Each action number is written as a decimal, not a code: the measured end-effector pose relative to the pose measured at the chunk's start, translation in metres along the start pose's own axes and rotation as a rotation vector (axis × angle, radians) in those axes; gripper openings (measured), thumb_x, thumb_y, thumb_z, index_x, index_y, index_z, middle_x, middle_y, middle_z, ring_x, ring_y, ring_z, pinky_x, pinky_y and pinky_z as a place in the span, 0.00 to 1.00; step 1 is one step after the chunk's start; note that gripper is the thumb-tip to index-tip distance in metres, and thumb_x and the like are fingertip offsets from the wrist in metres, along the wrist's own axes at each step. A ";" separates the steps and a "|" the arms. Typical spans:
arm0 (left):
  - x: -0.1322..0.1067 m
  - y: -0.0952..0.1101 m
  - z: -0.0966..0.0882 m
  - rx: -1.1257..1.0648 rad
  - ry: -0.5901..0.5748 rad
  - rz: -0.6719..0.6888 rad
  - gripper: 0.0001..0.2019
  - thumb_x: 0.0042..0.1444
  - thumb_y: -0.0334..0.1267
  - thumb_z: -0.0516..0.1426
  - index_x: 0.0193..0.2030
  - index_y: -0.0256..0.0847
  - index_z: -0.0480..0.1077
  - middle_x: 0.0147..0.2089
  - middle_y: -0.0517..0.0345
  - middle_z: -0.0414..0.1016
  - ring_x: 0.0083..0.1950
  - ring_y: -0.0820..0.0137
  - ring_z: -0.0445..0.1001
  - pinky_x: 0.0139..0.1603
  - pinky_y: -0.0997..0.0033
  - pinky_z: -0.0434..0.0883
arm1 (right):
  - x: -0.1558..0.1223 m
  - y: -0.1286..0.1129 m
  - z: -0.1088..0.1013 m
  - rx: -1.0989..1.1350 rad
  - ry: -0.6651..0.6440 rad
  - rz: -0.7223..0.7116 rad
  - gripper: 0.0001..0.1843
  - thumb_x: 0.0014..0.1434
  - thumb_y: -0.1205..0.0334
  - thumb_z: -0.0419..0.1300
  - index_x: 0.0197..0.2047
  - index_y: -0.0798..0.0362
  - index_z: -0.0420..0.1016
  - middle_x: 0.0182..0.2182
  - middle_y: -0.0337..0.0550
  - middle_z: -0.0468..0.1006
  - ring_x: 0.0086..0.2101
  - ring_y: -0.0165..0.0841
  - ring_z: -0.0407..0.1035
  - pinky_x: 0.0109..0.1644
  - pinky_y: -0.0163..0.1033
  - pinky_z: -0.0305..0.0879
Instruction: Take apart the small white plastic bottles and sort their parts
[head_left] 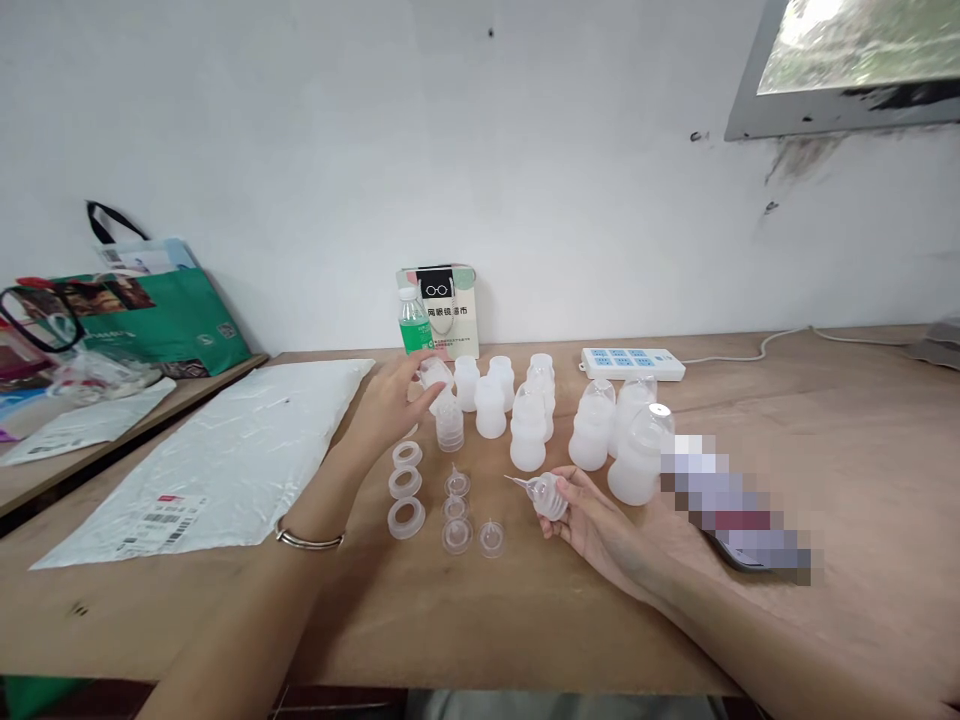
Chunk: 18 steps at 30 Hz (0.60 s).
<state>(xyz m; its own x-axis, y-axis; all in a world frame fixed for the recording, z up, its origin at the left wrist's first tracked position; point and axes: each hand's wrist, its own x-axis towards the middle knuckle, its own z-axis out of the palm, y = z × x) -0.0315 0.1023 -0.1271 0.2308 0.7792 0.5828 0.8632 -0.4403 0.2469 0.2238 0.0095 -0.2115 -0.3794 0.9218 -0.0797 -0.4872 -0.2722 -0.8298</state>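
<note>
The left hand point(390, 400) is closed around a small clear bottle point(435, 373). It holds the bottle tilted just above the desk point(525, 620), near the middle of the back edge and right beside the bottle group point(517, 410). The right hand point(600, 525) lies palm up nearer the front edge, fingers curled loosely around a teat point(547, 495) whose tip points left. The hold looks light, fingertips only.

The held bottle hangs close to the standing ones, which are packed touching or nearly so. They look light and empty, so a careless swing of the left hand could knock one over and topple its neighbours. The teat looks soft and slick, and so loose a pinch could let it slip and roll among the spare teats point(457, 535) and rings point(406, 518) laid in rows between the hands. The right forearm lies near the capped bottles point(640, 455) and a phone point(750, 545), and a sideways sweep of it could shove either one.
</note>
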 end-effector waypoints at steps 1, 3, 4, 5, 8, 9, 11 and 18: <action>-0.002 -0.001 0.001 -0.020 0.032 -0.011 0.20 0.60 0.44 0.51 0.57 0.40 0.62 0.54 0.51 0.72 0.46 0.63 0.71 0.51 0.62 0.67 | 0.000 0.000 0.000 0.002 0.001 0.002 0.17 0.51 0.49 0.66 0.33 0.50 0.66 0.30 0.37 0.73 0.29 0.29 0.65 0.37 0.38 0.60; -0.004 -0.004 0.004 -0.050 0.049 -0.029 0.21 0.60 0.44 0.50 0.59 0.40 0.61 0.54 0.51 0.71 0.46 0.64 0.71 0.51 0.62 0.67 | 0.000 0.001 0.001 0.009 0.006 0.006 0.17 0.51 0.49 0.66 0.33 0.50 0.66 0.30 0.36 0.73 0.29 0.29 0.65 0.37 0.38 0.60; -0.006 -0.005 0.005 -0.057 0.036 -0.032 0.22 0.60 0.44 0.50 0.59 0.40 0.60 0.53 0.51 0.72 0.46 0.64 0.71 0.51 0.62 0.67 | 0.000 0.001 0.000 0.012 0.009 0.006 0.17 0.51 0.49 0.66 0.33 0.50 0.67 0.30 0.36 0.73 0.29 0.29 0.65 0.36 0.38 0.60; -0.007 -0.006 0.007 -0.063 0.018 -0.036 0.22 0.59 0.45 0.51 0.59 0.40 0.60 0.53 0.51 0.72 0.46 0.64 0.71 0.51 0.62 0.67 | 0.001 0.002 0.000 0.010 0.012 0.006 0.17 0.51 0.49 0.66 0.33 0.50 0.67 0.30 0.36 0.73 0.29 0.29 0.65 0.36 0.38 0.60; -0.009 -0.005 0.011 -0.090 -0.004 -0.070 0.25 0.58 0.47 0.52 0.60 0.39 0.57 0.52 0.49 0.71 0.47 0.64 0.71 0.50 0.61 0.68 | 0.002 0.004 -0.001 -0.010 0.009 0.002 0.17 0.51 0.48 0.66 0.33 0.50 0.67 0.30 0.37 0.73 0.28 0.29 0.64 0.36 0.38 0.59; -0.010 -0.005 0.011 -0.099 -0.004 -0.080 0.26 0.58 0.47 0.52 0.60 0.39 0.56 0.51 0.49 0.71 0.48 0.63 0.71 0.50 0.61 0.68 | 0.002 0.004 -0.001 -0.015 0.004 0.001 0.17 0.51 0.48 0.66 0.33 0.50 0.67 0.30 0.37 0.73 0.28 0.29 0.64 0.37 0.38 0.59; -0.011 -0.004 0.013 -0.080 -0.045 -0.071 0.24 0.58 0.48 0.52 0.58 0.39 0.58 0.49 0.50 0.72 0.48 0.62 0.72 0.49 0.60 0.68 | 0.002 0.005 -0.001 -0.018 -0.005 0.001 0.17 0.52 0.48 0.65 0.32 0.50 0.67 0.30 0.37 0.73 0.29 0.29 0.64 0.37 0.38 0.59; -0.012 -0.009 0.026 -0.050 -0.198 -0.135 0.18 0.57 0.45 0.53 0.52 0.40 0.64 0.43 0.51 0.75 0.45 0.62 0.74 0.47 0.60 0.70 | 0.001 0.003 0.000 -0.011 -0.002 0.006 0.16 0.52 0.49 0.66 0.33 0.50 0.67 0.30 0.37 0.74 0.29 0.29 0.66 0.37 0.38 0.60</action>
<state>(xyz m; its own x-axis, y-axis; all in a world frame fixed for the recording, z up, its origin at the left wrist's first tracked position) -0.0300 0.1084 -0.1559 0.2027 0.9026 0.3798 0.8702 -0.3439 0.3528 0.2223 0.0097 -0.2144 -0.3835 0.9197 -0.0835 -0.4761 -0.2744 -0.8354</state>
